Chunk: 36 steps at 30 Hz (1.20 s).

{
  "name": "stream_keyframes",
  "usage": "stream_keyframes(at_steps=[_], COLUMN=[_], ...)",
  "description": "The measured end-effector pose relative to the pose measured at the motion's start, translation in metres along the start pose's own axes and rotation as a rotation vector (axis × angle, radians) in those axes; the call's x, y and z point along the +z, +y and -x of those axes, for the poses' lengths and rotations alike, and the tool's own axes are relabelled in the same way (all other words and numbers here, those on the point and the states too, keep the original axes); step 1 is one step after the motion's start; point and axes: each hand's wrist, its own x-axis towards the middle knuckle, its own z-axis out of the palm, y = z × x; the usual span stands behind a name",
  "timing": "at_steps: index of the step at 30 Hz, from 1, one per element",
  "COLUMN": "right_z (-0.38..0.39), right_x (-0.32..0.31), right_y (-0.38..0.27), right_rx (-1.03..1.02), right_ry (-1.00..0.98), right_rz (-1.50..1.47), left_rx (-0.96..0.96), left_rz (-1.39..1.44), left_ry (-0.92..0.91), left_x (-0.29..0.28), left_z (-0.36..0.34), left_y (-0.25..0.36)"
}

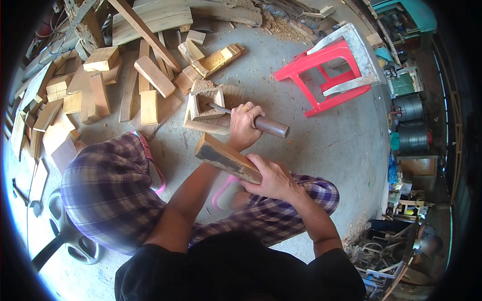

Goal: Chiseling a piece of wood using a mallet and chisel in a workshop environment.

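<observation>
1. A person squats on a grey concrete floor point(321, 145), knees in purple checked trousers point(108, 193), feet in pink sandals point(150, 160) – the view looks straight down on the work.
2. The left hand point(244, 124) is closed in a fist around a chisel with a dark round handle point(261, 123); its metal tip rests in the hollow of a pale, roughly carved block of wood point(206, 103) on the floor just ahead of the feet.
3. The right hand point(273, 178) is clenched around one end of a long, dark-edged wooden billet point(226, 158), held slanting just above the left wrist and near the chisel's handle.
4. Offcuts and short planks of light wood point(100, 85) are heaped to the left and behind the carved block, some touching it; shavings litter the floor.
5. A red plastic stool point(329, 75) lies tipped over to the right, well apart from the block.
6. Machinery and metal drums point(409, 120) crowd the right edge – bent by the lens.
</observation>
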Motion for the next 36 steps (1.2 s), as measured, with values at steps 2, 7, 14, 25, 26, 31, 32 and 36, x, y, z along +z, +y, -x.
stream_keyframes(at_steps=[2,7,14,25,26,31,32,36], right_z=[0.001,0.001,0.001,0.000,0.002,-0.009,-0.008,-0.002], right_x=[0.000,-0.003,-0.024,-0.032,-0.035,-0.028,-0.025,-0.029], right_y=[0.000,-0.001,-0.005,-0.012,-0.011,-0.008,-0.007,-0.021], right_rx=[-0.008,0.005,0.088,0.153,0.123,0.275,0.292,0.116], right_ry=[0.006,0.008,0.263,0.319,0.371,0.101,0.079,0.248], right_rz=[0.008,-0.019,-0.174,-0.402,-0.407,-0.337,-0.283,-0.404], left_rx=[0.024,-0.010,0.030,-0.198,-0.084,0.020,-0.008,0.021], left_rz=[0.016,0.021,0.194,0.515,0.256,0.248,0.150,0.189], left_ry=[0.044,0.040,0.198,0.168,0.095,0.277,0.230,0.284], left_x=[-0.001,-0.004,0.005,0.004,-0.015,-0.008,-0.008,-0.002], left_z=[-0.001,-0.003,-0.016,-0.006,-0.017,-0.024,-0.024,-0.021], left_y=[0.002,0.004,-0.002,-0.014,0.009,-0.014,-0.011,-0.025])
